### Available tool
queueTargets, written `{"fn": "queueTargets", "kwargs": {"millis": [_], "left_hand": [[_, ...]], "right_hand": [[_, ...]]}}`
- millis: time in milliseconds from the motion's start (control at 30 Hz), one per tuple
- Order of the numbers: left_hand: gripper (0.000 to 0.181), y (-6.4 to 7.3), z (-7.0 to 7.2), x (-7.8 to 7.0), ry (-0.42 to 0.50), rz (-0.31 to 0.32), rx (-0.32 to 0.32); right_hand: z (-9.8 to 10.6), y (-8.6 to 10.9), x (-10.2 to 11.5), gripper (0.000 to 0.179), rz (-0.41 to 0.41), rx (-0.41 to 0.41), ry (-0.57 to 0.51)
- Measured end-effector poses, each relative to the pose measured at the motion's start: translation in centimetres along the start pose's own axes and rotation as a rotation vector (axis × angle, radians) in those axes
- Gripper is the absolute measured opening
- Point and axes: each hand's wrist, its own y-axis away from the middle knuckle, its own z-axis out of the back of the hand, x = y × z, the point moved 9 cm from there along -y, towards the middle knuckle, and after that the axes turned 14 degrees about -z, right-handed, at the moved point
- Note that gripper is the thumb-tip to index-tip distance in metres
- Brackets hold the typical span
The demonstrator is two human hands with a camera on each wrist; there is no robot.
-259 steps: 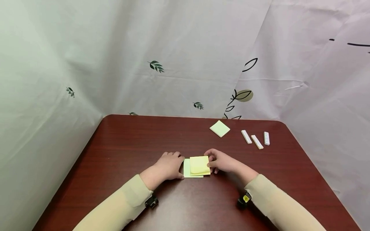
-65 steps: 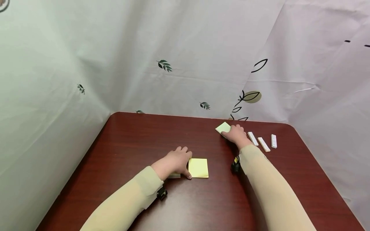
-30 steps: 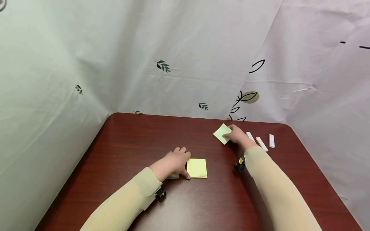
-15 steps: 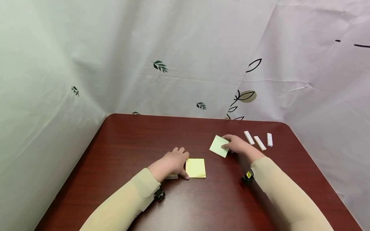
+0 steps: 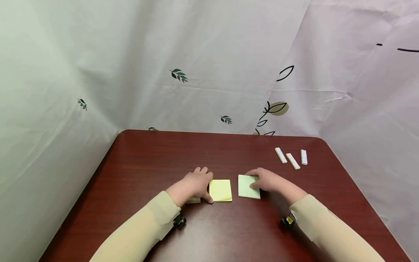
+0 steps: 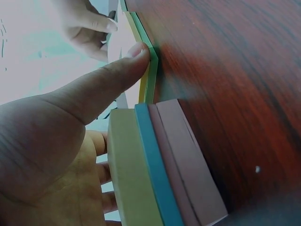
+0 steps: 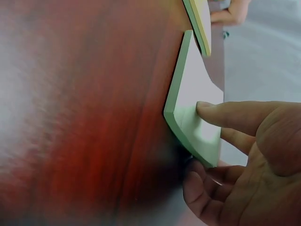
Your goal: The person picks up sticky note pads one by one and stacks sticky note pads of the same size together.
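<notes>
My right hand pinches a pale green sticky note pad, thumb on top and fingers beneath; in the right wrist view the pad is tilted and slightly bent. To its left, apart from it, a yellow sticky note pad lies on a green one. My left hand spans that pile's left edge, its thumb touching the near corner. Under the left palm stands another stack of pads, mostly hidden in the head view; the left wrist view shows its yellow, blue and pink layers.
Three narrow white blocks lie at the back right of the dark red wooden table. A pale patterned cloth hangs behind the table and along its sides.
Earlier my right hand set the yellow pad on a green one, now lined up. Since then it has taken the pale green pad from the back and brought it nearer. My left hand stays almost still.
</notes>
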Motion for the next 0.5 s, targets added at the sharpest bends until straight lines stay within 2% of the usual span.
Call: {"fn": "queueTargets", "kwargs": {"millis": [233,500], "left_hand": [[0.07,0.0,0.0,0.0,0.009,0.003,-0.004],[0.068,0.0,-0.1,-0.1,0.006,0.005,0.002]], "right_hand": [[-0.3,1.4,0.1,0.037,-0.008,-0.039,0.053],[-0.6,1.5,0.4,0.036,0.004,-0.054,0.074]]}}
